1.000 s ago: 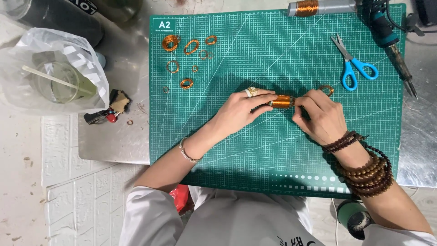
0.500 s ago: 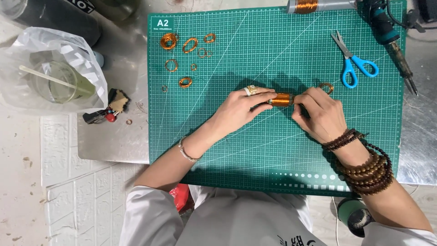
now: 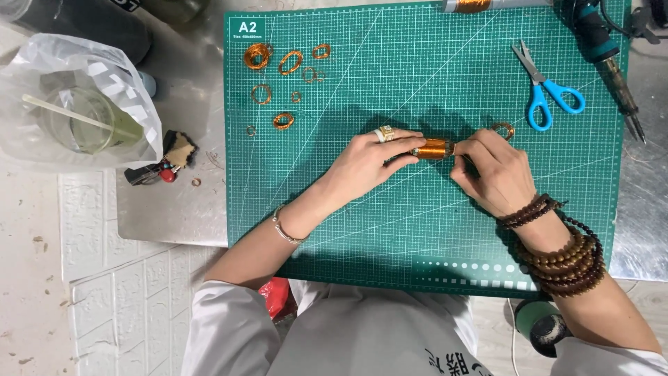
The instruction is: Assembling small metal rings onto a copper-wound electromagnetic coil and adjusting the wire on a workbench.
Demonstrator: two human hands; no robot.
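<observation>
Both hands pinching a copper wire coil (image 3: 433, 149) over the green cutting mat (image 3: 417, 230), left hand (image 3: 365, 163) and right hand (image 3: 490, 174) fingers pressed on its ends, blue scissors (image 3: 546, 87) nearby

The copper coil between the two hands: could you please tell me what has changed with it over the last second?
Almost nothing changed. The copper coil stays held between the left hand and right hand at the same spot over the green cutting mat; the fingers barely shift. The scissors and small wire rings lie as before.
</observation>
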